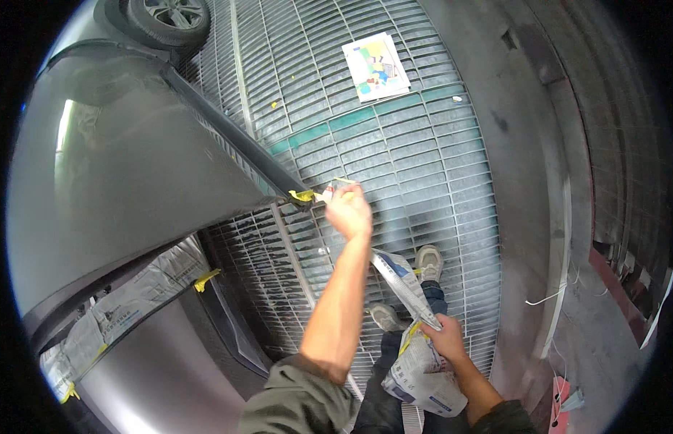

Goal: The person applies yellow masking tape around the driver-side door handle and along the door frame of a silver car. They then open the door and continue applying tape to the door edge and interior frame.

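My left hand (349, 210) is closed in a pinch at the lower corner of a dark grey car panel (145, 145). Yellow masking tape (302, 195) sticks out between that corner and my fingers, and a thin strip of it shows above my fingertips. My right hand (445, 338) grips a crumpled newspaper sheet (425, 376) with yellow tape along part of its edge. The newspaper hangs in front of my legs, and one folded end reaches up toward my left forearm.
A second grey panel (152, 369) at lower left carries newspaper (123, 315) and yellow tape (206, 280). A car wheel (174, 18) stands at far left. Underfoot is metal grating (452, 188); a printed paper sheet (376, 66) lies on it. A dark wall (528, 145) runs along the right.
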### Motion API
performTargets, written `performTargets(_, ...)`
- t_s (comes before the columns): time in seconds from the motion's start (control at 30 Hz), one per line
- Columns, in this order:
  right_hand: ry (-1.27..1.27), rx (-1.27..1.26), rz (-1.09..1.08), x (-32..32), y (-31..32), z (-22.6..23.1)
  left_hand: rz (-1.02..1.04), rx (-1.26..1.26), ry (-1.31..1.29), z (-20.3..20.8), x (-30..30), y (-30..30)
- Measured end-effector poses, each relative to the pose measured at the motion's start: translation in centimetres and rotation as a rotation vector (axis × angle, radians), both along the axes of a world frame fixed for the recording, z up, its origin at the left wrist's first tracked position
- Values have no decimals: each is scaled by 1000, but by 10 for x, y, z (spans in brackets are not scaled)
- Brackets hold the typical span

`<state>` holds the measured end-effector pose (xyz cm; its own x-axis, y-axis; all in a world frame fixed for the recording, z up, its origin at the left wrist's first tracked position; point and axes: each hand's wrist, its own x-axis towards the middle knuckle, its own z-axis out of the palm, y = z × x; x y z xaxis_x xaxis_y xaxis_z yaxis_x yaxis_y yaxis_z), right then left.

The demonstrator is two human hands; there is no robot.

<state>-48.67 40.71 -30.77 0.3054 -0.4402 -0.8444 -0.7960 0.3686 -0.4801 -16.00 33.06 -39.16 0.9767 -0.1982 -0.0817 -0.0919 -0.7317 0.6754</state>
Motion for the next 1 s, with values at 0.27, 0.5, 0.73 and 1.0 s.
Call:
performTargets(0.27,55,-76,-100,-2,-12,7,-620,399,228,19,-78,79)
performTargets(0.5,-148,10,-552,22,-15,11,-517,351,1463,-9,-181,178)
performTargets(0.73,211,-624,195,17,0,-10,-218,-137,1522,42,-243,204)
performTargets(1.0,-330,151,932,114,-73,-32,45,15,1510,72,-182,296)
